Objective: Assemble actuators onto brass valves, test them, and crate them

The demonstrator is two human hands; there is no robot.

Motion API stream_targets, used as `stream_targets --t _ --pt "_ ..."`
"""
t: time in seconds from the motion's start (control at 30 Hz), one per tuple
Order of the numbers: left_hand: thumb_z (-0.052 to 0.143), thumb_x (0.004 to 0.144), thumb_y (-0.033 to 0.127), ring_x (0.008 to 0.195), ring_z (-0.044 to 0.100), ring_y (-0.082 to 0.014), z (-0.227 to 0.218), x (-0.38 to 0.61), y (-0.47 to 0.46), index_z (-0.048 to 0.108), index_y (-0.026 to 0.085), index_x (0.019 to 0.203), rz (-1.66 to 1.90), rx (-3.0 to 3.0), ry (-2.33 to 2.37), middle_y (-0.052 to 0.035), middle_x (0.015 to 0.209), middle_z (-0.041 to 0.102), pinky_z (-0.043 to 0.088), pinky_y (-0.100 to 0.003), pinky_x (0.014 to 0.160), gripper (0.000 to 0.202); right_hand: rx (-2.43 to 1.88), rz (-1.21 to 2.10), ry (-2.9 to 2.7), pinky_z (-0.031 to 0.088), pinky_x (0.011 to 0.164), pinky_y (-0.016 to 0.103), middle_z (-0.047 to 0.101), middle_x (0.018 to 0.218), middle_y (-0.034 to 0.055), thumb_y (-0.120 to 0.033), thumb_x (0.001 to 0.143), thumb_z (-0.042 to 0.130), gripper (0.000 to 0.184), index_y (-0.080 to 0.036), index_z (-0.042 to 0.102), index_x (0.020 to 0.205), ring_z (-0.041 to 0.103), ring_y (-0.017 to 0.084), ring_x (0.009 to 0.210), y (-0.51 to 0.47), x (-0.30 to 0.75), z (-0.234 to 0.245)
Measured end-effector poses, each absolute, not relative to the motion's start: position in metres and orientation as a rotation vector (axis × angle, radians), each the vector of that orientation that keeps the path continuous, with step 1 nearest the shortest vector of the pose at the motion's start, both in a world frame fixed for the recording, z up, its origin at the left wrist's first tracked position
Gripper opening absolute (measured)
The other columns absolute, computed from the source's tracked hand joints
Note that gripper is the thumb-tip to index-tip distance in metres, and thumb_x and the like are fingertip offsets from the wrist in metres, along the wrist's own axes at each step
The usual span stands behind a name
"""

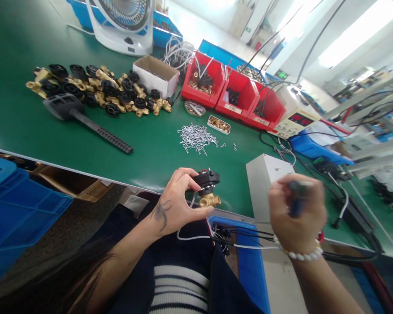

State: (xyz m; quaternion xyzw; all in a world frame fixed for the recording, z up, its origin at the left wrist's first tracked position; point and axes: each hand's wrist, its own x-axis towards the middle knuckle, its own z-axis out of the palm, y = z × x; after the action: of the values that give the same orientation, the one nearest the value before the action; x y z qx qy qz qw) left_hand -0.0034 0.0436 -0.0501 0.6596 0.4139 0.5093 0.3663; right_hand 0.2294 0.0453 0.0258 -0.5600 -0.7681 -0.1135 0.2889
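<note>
My left hand [178,200] is closed round a brass valve [210,200] with a black actuator head, near the table's front edge. The valve's brass ports face down and to the right; a white cable runs close beneath the hand. On the right, my right hand [296,216] is blurred by motion in front of a grey box [262,185]. Its fingers curl round a dark, bluish object [297,200] too smeared to name. Beyond my left hand lies a pile of small silver spring clips [196,137], with a few loose ones to its right.
Several brass valves with black caps [110,87] and a black mallet [95,128] lie at left. Red bins [235,102], a cardboard box [157,76], a small tray of brass parts [219,124] and a fan [126,39] stand farther back. Cables and a power unit [294,109] occupy the right.
</note>
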Motion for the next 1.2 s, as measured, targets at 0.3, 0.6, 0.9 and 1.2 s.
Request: stream_targets --t 0.3,0.6,0.9,1.2 --pt "0.083 0.067 0.022 0.114 0.056 -0.0273 -0.050 -0.004 0.045 0.056 0.016 0.088 1.304 1.719 1.063 -0.0124 0.117 0.056 0.051 -0.052 0.097 0.035 -1.362 -0.463 -2.034 0.042 0.059 0.026 0.060 0.083 0.0033 -0.015 0.088 0.052 0.014 -0.020 0.056 0.100 0.053 0.014 0.061 0.044 0.226 0.030" --pt "0.083 0.067 0.022 0.112 0.056 -0.0270 -0.051 -0.004 0.046 0.054 0.017 0.087 1.312 1.728 1.060 -0.0124 0.116 0.056 0.052 -0.050 0.094 0.035 -1.360 -0.441 -2.060 0.041 0.056 0.024 0.060 0.080 0.0013 -0.015 0.087 0.055 0.013 -0.019 0.058 0.099 0.054 0.013 0.060 0.046 0.226 0.032" --pt "0.083 0.066 0.022 0.112 0.056 -0.0266 -0.049 -0.005 0.045 0.053 0.018 0.086 1.297 1.728 1.084 -0.0121 0.117 0.056 0.052 -0.050 0.095 0.036 -1.386 -0.476 -2.241 0.040 0.055 0.024 0.062 0.079 0.0018 -0.012 0.085 0.052 0.016 -0.019 0.059 0.097 0.054 0.013 0.059 0.045 0.225 0.034" --pt "0.082 0.067 0.023 0.114 0.057 -0.0273 -0.049 -0.001 0.044 0.053 0.019 0.085 1.319 1.841 1.093 -0.0120 0.116 0.058 0.051 -0.049 0.096 0.034 -1.508 -0.272 -2.499 0.039 0.055 0.026 0.061 0.073 0.0024 -0.009 0.082 0.046 0.023 -0.020 0.061 0.095 0.056 0.015 0.059 0.041 0.215 0.034"
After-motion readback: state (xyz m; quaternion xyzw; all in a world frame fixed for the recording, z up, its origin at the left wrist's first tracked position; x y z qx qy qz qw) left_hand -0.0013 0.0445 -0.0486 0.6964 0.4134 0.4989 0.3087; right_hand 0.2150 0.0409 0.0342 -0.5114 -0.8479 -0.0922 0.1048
